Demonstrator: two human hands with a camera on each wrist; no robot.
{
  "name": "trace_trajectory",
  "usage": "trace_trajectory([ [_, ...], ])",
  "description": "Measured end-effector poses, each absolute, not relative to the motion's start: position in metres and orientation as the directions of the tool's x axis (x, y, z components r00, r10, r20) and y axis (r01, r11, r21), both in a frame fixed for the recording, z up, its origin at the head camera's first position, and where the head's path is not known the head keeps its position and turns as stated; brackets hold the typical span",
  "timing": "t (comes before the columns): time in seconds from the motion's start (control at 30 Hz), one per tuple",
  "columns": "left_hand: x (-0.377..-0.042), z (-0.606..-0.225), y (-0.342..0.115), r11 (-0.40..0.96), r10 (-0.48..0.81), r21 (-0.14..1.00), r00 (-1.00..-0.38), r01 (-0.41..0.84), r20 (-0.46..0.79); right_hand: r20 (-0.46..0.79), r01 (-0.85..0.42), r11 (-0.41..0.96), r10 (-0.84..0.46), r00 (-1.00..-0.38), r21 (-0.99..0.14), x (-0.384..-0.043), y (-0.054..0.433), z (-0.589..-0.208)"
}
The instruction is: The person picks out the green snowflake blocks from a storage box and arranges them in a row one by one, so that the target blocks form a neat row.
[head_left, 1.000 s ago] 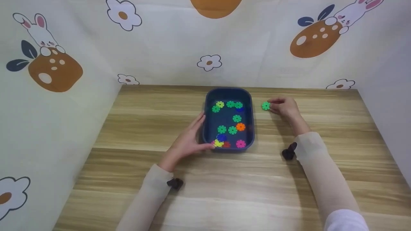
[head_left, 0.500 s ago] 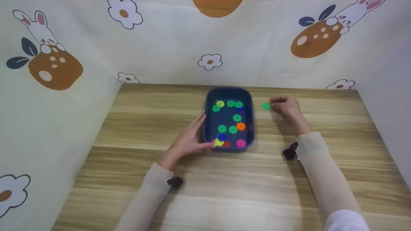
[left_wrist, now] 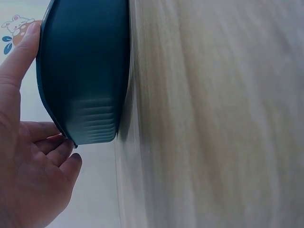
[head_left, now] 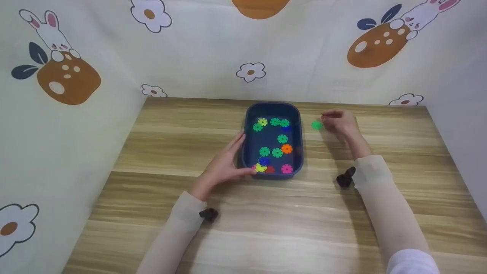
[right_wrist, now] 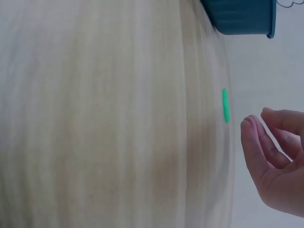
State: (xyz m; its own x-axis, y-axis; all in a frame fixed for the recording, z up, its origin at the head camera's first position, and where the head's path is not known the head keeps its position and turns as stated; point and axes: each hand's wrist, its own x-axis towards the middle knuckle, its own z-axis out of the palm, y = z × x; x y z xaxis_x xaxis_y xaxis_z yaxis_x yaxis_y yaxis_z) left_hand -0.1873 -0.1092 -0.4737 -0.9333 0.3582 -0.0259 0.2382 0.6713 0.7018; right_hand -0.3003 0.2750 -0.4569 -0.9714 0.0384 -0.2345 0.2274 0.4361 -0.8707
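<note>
Left sleeve point(head_left: 165, 236): long, plain, pale beige, ending in a lighter left cuff point(head_left: 188, 208). Right sleeve point(head_left: 388, 209): matching, right cuff point(head_left: 373, 172) alike. White cloth point(head_left: 412, 262): smooth, rounded edge, adjoining the right sleeve. Left wrist unit point(head_left: 209, 215), right wrist unit point(head_left: 344, 179): small, black, irregular in outline, details indistinct from here. Left hand point(head_left: 221, 167), right hand point(head_left: 341, 123): bare.

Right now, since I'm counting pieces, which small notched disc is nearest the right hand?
The bright green notched disc just apart from the right hand; it alone is outside the dark blue rectangular tray.
</note>
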Motion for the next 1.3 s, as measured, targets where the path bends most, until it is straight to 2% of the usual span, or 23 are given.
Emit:
trace_trajectory([
  [0.47,-0.187,-0.476,-0.108,0.665,0.363,0.706,-0.932,0.246,-0.016,-0.168,0.152,0.367,-0.013,-0.986,-0.918,-0.302,0.263,-0.448],
  [0.8,-0.187,-0.473,-0.109,0.667,0.349,0.712,-0.936,0.218,-0.040,-0.153,0.133,0.295,-0.046,-0.987,-0.946,-0.290,0.241,-0.417],
  [1.3,-0.187,-0.472,-0.109,0.671,0.351,0.710,-0.935,0.213,-0.052,-0.074,0.061,0.320,-0.030,-0.997,-0.945,-0.298,0.224,-0.426],
])
